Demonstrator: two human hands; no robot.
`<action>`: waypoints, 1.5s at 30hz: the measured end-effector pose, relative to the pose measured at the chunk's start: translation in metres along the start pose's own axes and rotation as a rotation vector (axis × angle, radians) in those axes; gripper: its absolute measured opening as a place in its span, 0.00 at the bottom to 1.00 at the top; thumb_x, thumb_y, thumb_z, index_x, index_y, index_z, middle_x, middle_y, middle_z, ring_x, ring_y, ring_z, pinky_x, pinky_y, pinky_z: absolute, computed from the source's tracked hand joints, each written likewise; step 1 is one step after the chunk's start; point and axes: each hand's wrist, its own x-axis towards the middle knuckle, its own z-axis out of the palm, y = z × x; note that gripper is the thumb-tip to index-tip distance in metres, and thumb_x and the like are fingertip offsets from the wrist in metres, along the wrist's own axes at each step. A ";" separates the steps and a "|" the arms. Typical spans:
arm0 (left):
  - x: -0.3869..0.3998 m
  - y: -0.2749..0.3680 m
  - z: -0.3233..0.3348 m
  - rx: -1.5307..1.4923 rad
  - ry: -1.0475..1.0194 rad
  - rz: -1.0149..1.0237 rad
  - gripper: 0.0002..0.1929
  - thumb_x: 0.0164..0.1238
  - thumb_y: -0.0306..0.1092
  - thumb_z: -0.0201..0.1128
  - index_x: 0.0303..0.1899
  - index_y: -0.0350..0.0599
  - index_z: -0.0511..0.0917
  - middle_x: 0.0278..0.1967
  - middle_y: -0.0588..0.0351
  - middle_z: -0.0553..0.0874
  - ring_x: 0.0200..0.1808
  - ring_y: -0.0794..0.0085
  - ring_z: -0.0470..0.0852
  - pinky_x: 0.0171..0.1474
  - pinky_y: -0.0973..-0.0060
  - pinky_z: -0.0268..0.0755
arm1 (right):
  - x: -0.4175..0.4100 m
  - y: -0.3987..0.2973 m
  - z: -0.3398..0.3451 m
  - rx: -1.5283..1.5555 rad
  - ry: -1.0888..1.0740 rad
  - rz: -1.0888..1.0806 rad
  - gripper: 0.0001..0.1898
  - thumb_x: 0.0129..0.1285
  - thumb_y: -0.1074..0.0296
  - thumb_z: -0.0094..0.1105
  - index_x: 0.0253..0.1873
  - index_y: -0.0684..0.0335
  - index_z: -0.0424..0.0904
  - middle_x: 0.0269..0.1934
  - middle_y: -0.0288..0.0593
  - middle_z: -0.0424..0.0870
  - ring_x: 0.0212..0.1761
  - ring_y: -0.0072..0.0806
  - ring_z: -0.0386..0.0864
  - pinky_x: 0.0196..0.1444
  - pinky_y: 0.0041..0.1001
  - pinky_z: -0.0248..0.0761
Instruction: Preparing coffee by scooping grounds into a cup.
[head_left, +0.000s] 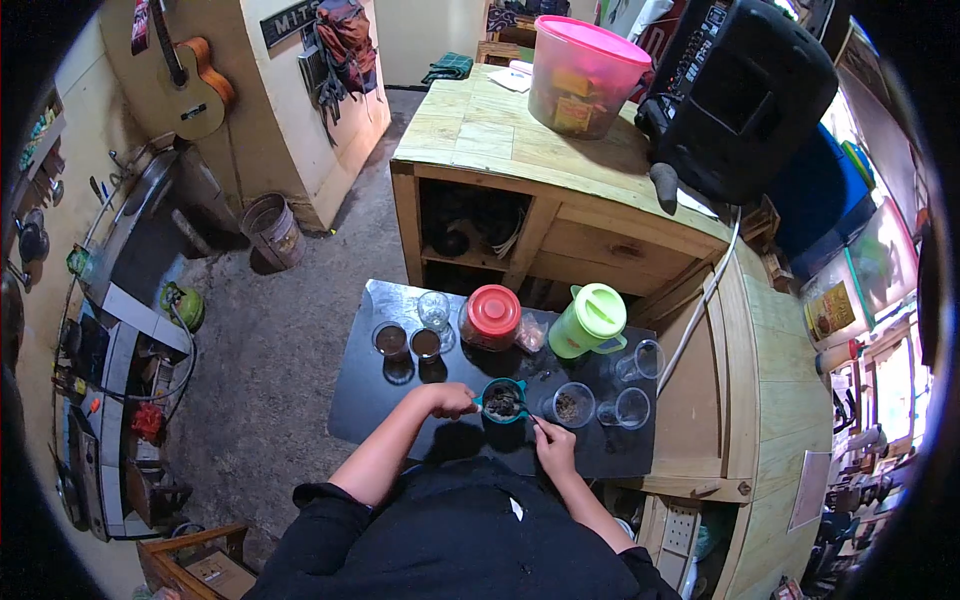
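My left hand (451, 400) is closed on the handle of a teal strainer (503, 400), which holds dark, wet-looking matter with pale bits. At the strainer's right side, my right hand (555, 446) grips a thin dark utensil whose tip reaches into it. What lies under the strainer is hidden. Just to the right stands a clear cup (573, 405) with brownish bits in its bottom. Two glasses of dark liquid (391, 340) (425, 343) stand at the back left, beside an upturned-looking clear glass (433, 309). A red-lidded jar (493, 317) and a green pitcher (587, 321) stand behind the strainer.
Two clear cups (632, 407) (646, 359) are at the right edge of the dark table (352, 397). A small plastic bag (531, 333) lies between jar and pitcher. Beyond is a wooden counter (480, 135) with a pink-lidded bucket (585, 82) and a black loudspeaker (750, 97).
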 end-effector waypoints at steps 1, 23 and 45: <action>-0.003 0.003 0.000 0.019 -0.005 -0.006 0.10 0.63 0.44 0.52 0.26 0.54 0.68 0.12 0.69 0.65 0.09 0.84 0.61 0.11 0.82 0.47 | -0.002 0.003 -0.002 -0.002 0.003 0.001 0.12 0.56 0.77 0.54 0.45 0.63 0.80 0.21 0.46 0.76 0.21 0.30 0.75 0.26 0.25 0.68; -0.013 0.010 0.001 0.080 0.018 0.010 0.11 0.64 0.45 0.51 0.25 0.53 0.68 0.12 0.69 0.64 0.10 0.84 0.58 0.11 0.81 0.47 | -0.001 -0.007 -0.002 -0.026 -0.091 0.195 0.09 0.58 0.72 0.55 0.41 0.68 0.79 0.26 0.49 0.81 0.27 0.28 0.79 0.29 0.24 0.69; -0.019 0.012 0.003 0.042 0.048 0.027 0.12 0.63 0.45 0.53 0.25 0.51 0.68 0.12 0.67 0.66 0.09 0.82 0.59 0.12 0.80 0.48 | -0.009 -0.010 0.000 -0.305 -0.270 0.074 0.05 0.61 0.72 0.45 0.33 0.66 0.67 0.27 0.58 0.75 0.31 0.53 0.75 0.32 0.44 0.67</action>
